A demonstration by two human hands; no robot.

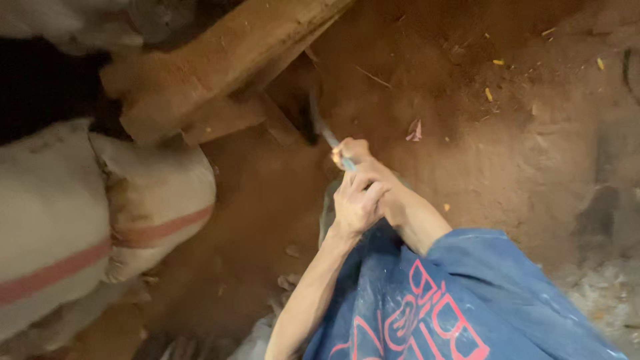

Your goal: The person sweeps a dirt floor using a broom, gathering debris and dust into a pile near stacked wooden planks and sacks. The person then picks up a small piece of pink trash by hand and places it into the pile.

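Both of my hands are closed around the handle of a thin metal tool (pixel 328 137). My right hand (pixel 355 159) grips it higher up. My left hand (pixel 356 204) is wrapped just below and partly over the right wrist. The pale shaft runs up and left from the hands to a dark end (pixel 312 123), which sits against the underside of rough wooden beams (pixel 220 60). How the dark end meets the wood is hidden in shadow. A blue garment with red print (pixel 453 300) covers my right arm and the lower middle of the view.
Stuffed white sacks with red stripes (pixel 100 220) are piled at the left. A reddish-brown earthen surface (pixel 507 147) with scattered chips and straw fills the right and centre. Pale rubble (pixel 600 293) lies at the lower right. A dark gap (pixel 40 87) opens at the upper left.
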